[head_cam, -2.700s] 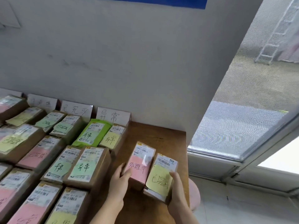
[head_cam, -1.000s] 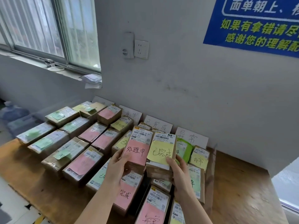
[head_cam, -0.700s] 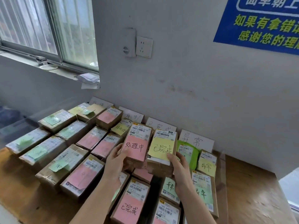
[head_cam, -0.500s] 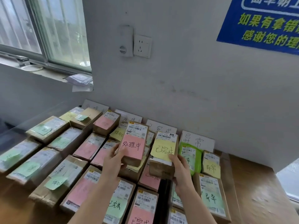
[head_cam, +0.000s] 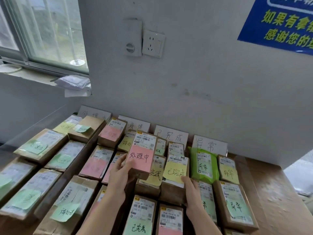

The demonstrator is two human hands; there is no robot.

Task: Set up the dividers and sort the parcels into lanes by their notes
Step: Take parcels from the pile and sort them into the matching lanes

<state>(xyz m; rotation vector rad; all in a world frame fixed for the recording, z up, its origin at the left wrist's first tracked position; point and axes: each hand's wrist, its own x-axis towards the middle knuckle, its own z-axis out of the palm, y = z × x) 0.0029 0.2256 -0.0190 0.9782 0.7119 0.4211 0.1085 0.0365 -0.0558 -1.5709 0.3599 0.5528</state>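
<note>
Over the middle of the counter (head_cam: 271, 192), near its back edge, a pink-note parcel (head_cam: 141, 156) is held raised, gripped at its lower end by the left hand (head_cam: 120, 173), while a yellow-note parcel (head_cam: 176, 172) just beside it is clasped at its near end by the right hand (head_cam: 193, 189).

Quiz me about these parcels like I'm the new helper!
1. True or false: the left hand grips the pink-note parcel.
2. The right hand grips a second parcel. Its note is: A green, B yellow, C blue.
3. How many white cards lean against the wall?
Key: 1 true; 2 B; 3 four.
</note>
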